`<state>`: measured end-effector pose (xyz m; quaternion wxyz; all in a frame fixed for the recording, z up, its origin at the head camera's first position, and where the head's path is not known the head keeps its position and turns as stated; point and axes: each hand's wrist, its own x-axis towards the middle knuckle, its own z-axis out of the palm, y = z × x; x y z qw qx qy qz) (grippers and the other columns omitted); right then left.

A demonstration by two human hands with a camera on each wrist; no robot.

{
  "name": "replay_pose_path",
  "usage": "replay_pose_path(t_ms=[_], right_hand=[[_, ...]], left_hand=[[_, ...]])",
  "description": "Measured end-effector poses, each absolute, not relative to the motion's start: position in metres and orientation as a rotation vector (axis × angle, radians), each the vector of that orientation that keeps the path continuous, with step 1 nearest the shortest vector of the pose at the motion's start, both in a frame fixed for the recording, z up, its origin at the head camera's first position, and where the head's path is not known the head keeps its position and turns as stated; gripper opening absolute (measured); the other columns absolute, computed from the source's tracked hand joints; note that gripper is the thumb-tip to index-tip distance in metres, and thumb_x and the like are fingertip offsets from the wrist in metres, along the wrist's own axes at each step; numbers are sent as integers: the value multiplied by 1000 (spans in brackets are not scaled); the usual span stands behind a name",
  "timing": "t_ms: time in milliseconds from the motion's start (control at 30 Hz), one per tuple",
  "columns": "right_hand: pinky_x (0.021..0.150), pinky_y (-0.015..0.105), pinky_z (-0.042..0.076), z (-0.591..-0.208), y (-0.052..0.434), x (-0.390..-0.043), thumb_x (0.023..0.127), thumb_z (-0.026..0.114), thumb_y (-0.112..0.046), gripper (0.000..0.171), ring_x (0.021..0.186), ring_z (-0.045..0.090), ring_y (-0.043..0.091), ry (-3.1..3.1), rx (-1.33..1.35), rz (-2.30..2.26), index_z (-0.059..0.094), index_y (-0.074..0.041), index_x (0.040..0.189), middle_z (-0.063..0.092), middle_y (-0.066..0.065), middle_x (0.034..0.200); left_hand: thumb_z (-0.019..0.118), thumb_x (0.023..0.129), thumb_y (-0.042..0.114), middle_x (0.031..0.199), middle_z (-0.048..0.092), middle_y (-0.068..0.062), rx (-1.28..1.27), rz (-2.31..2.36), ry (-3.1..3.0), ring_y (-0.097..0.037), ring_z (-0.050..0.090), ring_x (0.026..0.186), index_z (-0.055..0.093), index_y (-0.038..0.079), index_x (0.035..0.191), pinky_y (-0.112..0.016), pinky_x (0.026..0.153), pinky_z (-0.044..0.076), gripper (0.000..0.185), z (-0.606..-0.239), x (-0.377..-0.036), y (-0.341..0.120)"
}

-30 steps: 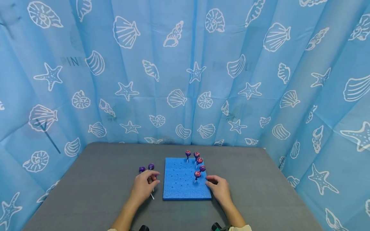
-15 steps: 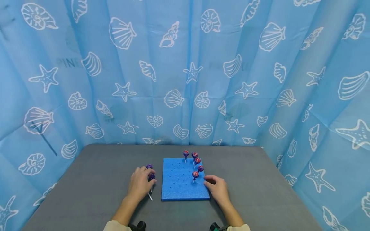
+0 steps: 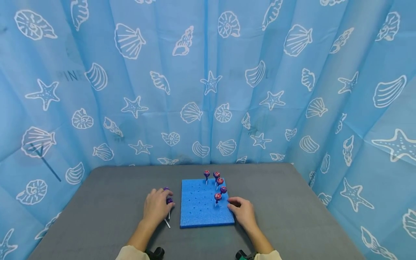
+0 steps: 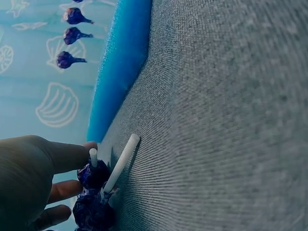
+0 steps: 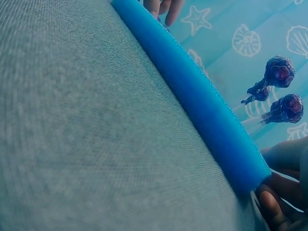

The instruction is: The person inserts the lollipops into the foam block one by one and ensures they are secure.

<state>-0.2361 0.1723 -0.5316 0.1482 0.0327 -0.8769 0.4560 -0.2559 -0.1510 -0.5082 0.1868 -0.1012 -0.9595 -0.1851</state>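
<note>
On the grey table lies a blue foam board [image 3: 201, 213] with rows of small holes. Several lollipops [image 3: 217, 196] in purple and red wrappers stand upright in it, along its back and right side. To the board's left, my left hand [image 3: 156, 206] pinches a purple-wrapped lollipop [image 3: 169, 200] by its head, thumb on one side and a finger on the other. Another lollipop [image 4: 94, 211] lies against it, its white stick on the cloth. My right hand [image 3: 242, 213] grips the board's right edge between thumb and fingers, its fingertips at the corner in the right wrist view.
A blue curtain [image 3: 195, 90] with white shell and starfish prints hangs behind and beside the table. The grey cloth [image 3: 286, 216] covers the tabletop on both sides of the board. Dark wrist straps [image 3: 157, 252] show at the front.
My left hand has shifted slightly left and closed in around the lollipop's head. My right hand stays at the board's edge. The head view has tilted and turned a little.
</note>
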Motion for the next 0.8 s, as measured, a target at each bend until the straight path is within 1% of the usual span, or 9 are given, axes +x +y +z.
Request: replay_pose_path(t_ms=[300, 800], right_hand=[[77, 39, 52, -531, 171, -235, 86, 72, -5, 12, 86, 62, 22, -2518, 67, 1331, 74, -4, 98, 70, 6, 94], [74, 36, 51, -531, 170, -235, 85, 73, -4, 12, 84, 61, 20, -2523, 44, 1313, 75, -5, 97, 70, 4, 92]], left_hand=[[85, 74, 30, 96, 67, -5, -286, -434, -2786, -23, 53, 82, 72, 17, 96, -43, 74, 44, 29, -509, -258, -151], [84, 76, 31, 94, 67, 0, -279, -563, -2794, -19, 49, 78, 71, 21, 95, -38, 69, 42, 25, -507, -259, -152]])
